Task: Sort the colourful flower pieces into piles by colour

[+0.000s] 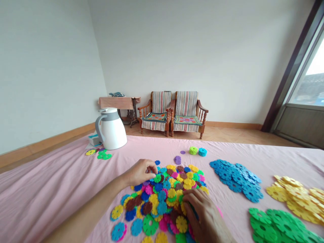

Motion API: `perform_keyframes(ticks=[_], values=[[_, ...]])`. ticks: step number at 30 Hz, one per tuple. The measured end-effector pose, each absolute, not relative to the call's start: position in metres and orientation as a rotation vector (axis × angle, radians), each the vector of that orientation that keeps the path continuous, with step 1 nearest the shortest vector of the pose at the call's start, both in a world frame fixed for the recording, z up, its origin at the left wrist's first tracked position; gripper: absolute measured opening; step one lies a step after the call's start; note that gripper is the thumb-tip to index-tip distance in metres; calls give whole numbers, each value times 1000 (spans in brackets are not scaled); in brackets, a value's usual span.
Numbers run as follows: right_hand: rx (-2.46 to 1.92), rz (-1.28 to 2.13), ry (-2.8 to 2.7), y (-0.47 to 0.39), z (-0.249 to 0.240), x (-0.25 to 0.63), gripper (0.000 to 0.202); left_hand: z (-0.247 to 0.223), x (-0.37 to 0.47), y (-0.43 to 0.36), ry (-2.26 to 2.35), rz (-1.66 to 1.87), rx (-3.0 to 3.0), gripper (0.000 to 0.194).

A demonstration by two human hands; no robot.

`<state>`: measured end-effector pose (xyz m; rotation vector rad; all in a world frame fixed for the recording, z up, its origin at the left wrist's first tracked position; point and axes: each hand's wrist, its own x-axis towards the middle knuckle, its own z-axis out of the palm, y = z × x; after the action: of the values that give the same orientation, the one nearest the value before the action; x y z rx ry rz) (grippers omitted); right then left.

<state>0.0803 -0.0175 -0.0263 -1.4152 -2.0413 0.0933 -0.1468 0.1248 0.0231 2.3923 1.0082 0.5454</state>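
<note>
A loose pile of small notched plastic discs [162, 195], in yellow, blue, green, brown, pink and purple, lies on the pink cloth. My left hand [143, 169] is at the pile's far left edge, its fingers curled towards the thumb beside a green disc [157, 178]; what they hold, if anything, is hidden. Over the right side of the pile, my right hand [205, 214] bends its fingers down among the discs. Something dark blue shows between its thumb and forefinger, but I cannot tell whether it is gripped.
Blue discs [236, 179], yellow discs [298, 195] and green discs [280, 226] form separate heaps at right. Beyond the pile are a lime stack [193, 150], a turquoise stack [202, 152] and purple discs [177, 160]. A white jug [112, 131] stands at left; two wooden armchairs [187, 111] are behind.
</note>
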Motion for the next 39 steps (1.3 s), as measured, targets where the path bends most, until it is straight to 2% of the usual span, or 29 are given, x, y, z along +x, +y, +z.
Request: perform_keyframes(ticks=[6,16,29,33,39], values=[[-1376,79,-2061,-16,-29,80,17,30,-158,107,876,344,2425,12],[-1416,-64,-1783,-10,-22,101,17,17,-144,97,859,321,2504,33],[-1624,125,-1479,3,-31,125,25,19,-134,88,924,512,2655,33],[-1615,131,-1490,2,-29,123,25,26,-130,99,1025,642,2556,30],[-1607,103,-1547,2,-27,120,24,19,-135,112,1009,579,2346,29]])
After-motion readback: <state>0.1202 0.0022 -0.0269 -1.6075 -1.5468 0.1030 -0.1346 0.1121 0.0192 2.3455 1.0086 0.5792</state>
